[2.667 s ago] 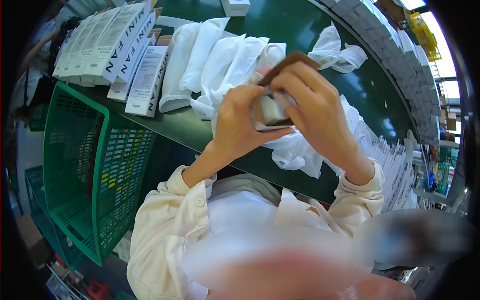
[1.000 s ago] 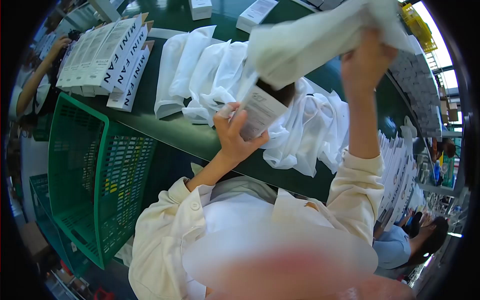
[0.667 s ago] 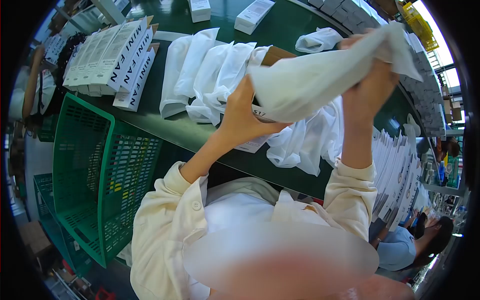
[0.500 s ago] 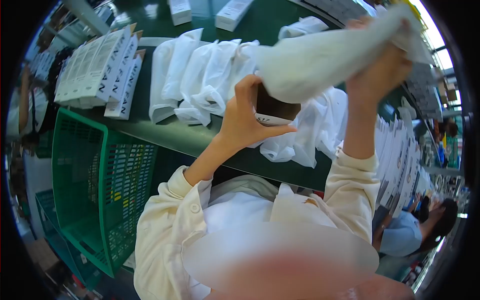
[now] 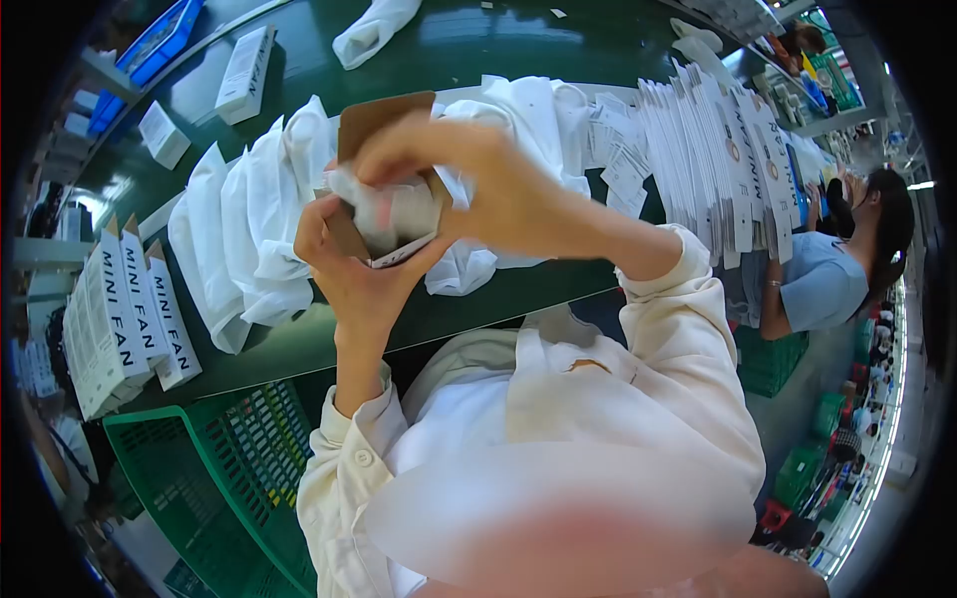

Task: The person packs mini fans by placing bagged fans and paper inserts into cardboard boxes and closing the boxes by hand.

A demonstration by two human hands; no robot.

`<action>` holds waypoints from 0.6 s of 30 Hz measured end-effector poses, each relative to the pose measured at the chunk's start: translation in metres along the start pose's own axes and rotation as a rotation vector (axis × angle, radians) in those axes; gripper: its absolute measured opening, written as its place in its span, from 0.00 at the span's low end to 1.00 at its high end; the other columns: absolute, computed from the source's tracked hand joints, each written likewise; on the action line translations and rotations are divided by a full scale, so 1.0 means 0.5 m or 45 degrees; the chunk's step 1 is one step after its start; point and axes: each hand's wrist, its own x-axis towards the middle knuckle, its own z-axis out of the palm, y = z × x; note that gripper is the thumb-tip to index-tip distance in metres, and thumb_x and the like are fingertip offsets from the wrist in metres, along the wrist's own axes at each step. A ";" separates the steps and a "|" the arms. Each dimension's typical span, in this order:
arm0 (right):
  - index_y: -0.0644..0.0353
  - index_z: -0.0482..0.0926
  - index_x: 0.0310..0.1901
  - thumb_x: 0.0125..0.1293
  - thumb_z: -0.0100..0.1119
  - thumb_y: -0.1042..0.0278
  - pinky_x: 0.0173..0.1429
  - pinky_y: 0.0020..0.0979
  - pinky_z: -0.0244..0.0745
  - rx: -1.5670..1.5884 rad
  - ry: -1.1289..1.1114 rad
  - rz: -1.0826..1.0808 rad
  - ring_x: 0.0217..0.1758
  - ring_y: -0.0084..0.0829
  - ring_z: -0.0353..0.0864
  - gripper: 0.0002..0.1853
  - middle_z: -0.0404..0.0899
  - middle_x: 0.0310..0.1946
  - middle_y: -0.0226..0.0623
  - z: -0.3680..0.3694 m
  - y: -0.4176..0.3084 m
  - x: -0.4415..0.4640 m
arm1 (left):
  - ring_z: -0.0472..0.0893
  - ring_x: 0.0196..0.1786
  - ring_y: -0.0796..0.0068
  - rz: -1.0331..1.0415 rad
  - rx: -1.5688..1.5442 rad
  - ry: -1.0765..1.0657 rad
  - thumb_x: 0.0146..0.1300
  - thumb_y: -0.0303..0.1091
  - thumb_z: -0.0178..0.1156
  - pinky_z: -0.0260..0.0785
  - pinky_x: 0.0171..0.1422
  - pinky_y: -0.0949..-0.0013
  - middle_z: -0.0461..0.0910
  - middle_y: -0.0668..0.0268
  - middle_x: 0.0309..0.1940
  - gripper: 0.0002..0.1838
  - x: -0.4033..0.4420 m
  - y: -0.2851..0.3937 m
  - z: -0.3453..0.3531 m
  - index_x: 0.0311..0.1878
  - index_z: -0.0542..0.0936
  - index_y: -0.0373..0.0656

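Observation:
My left hand [image 5: 354, 269] is wrapped round an open cardboard box [image 5: 387, 112], its brown inside and raised flap facing me. A white plastic-wrapped item [image 5: 399, 217] sits mostly down inside the box, with a bit of its bag sticking up at the opening. My right hand [image 5: 483, 174], partly smeared by motion, reaches over the box with its fingers closed on the top of that wrapping. Several white-wrapped items [image 5: 269, 204] lie beside the box on the left, and more wrapped items [image 5: 533, 125] lie to its right.
Printed white MINI FAN boxes [image 5: 105, 319] stand on the green table [image 5: 543, 35] at left. Flat cartons [image 5: 698, 159] and paper leaflets [image 5: 620, 149] lie at right. A green crate [image 5: 189, 478] is below the table edge. Another person [image 5: 827, 269] sits at far right.
The wrapped item, held up by my right hand before, is now inside the box. My right hand has come down to the box opening. The view has turned to the right.

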 end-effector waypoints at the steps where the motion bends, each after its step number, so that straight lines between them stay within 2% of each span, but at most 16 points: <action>1: 0.63 0.79 0.35 0.50 0.65 0.73 0.37 0.28 0.69 -0.004 0.008 0.005 0.28 0.36 0.71 0.09 0.79 0.34 0.38 0.001 -0.005 -0.005 | 0.72 0.52 0.61 0.002 -0.006 -0.008 0.36 0.35 0.80 0.66 0.57 0.65 0.62 0.58 0.53 0.51 -0.001 -0.009 0.004 0.60 0.54 0.45; 5: 0.64 0.79 0.38 0.51 0.65 0.72 0.43 0.27 0.71 -0.850 -0.704 0.257 0.32 0.34 0.75 0.11 0.80 0.37 0.37 -0.003 -0.034 -0.027 | 0.71 0.53 0.60 0.310 -0.008 -0.334 0.36 0.35 0.80 0.66 0.58 0.64 0.61 0.58 0.54 0.50 -0.009 -0.043 0.023 0.59 0.55 0.46; 6: 0.63 0.79 0.38 0.53 0.65 0.70 0.44 0.28 0.72 -0.615 -0.531 0.221 0.34 0.33 0.75 0.11 0.80 0.37 0.37 -0.017 -0.026 -0.039 | 0.71 0.53 0.60 0.354 -0.007 -0.387 0.36 0.35 0.80 0.66 0.58 0.64 0.61 0.58 0.54 0.50 -0.011 -0.043 0.021 0.59 0.55 0.46; 7: 0.62 0.79 0.38 0.54 0.64 0.67 0.46 0.28 0.72 -0.381 -0.358 0.178 0.36 0.32 0.76 0.11 0.80 0.37 0.36 -0.039 -0.011 -0.057 | 0.71 0.53 0.60 0.278 0.004 -0.340 0.36 0.36 0.80 0.66 0.59 0.64 0.61 0.59 0.54 0.49 -0.010 -0.029 0.013 0.59 0.56 0.46; 8: 0.61 0.79 0.38 0.58 0.63 0.64 0.48 0.30 0.72 -0.128 -0.051 0.081 0.38 0.32 0.76 0.11 0.80 0.37 0.35 -0.062 0.006 -0.079 | 0.70 0.53 0.60 0.204 0.016 -0.281 0.36 0.36 0.80 0.65 0.59 0.64 0.61 0.59 0.54 0.49 -0.007 -0.012 0.007 0.59 0.56 0.46; 10: 0.62 0.79 0.38 0.59 0.63 0.65 0.49 0.31 0.71 -0.377 0.520 0.219 0.38 0.33 0.76 0.10 0.79 0.37 0.36 -0.142 0.034 -0.149 | 0.70 0.54 0.59 0.043 0.037 -0.139 0.37 0.37 0.80 0.65 0.61 0.64 0.61 0.59 0.54 0.48 0.003 0.014 0.002 0.58 0.57 0.47; 12: 0.61 0.78 0.37 0.55 0.64 0.71 0.46 0.31 0.74 -1.109 0.732 0.351 0.33 0.36 0.76 0.09 0.79 0.33 0.36 -0.192 0.087 -0.205 | 0.72 0.52 0.62 0.077 -0.152 0.006 0.36 0.41 0.81 0.66 0.59 0.63 0.66 0.59 0.53 0.48 0.021 0.007 -0.008 0.57 0.59 0.45; 14: 0.61 0.77 0.39 0.56 0.63 0.71 0.47 0.31 0.74 -1.254 0.655 0.444 0.34 0.36 0.77 0.09 0.79 0.34 0.36 -0.218 0.196 -0.315 | 0.71 0.54 0.60 0.008 -0.086 0.043 0.36 0.40 0.81 0.64 0.61 0.62 0.64 0.59 0.54 0.49 0.036 0.004 -0.022 0.58 0.58 0.46; 16: 0.61 0.76 0.40 0.57 0.63 0.72 0.47 0.31 0.74 -1.400 0.580 0.542 0.35 0.35 0.77 0.10 0.79 0.35 0.36 -0.240 0.215 -0.351 | 0.70 0.56 0.58 -0.059 -0.022 0.076 0.35 0.39 0.81 0.62 0.63 0.61 0.61 0.59 0.54 0.50 0.042 -0.003 -0.029 0.59 0.57 0.48; 18: 0.62 0.76 0.41 0.58 0.62 0.71 0.48 0.31 0.74 -1.175 0.536 0.794 0.37 0.35 0.77 0.10 0.79 0.36 0.36 -0.271 0.209 -0.363 | 0.70 0.56 0.58 -0.108 -0.048 0.059 0.34 0.39 0.81 0.62 0.63 0.61 0.62 0.59 0.54 0.51 0.045 -0.009 -0.029 0.59 0.56 0.48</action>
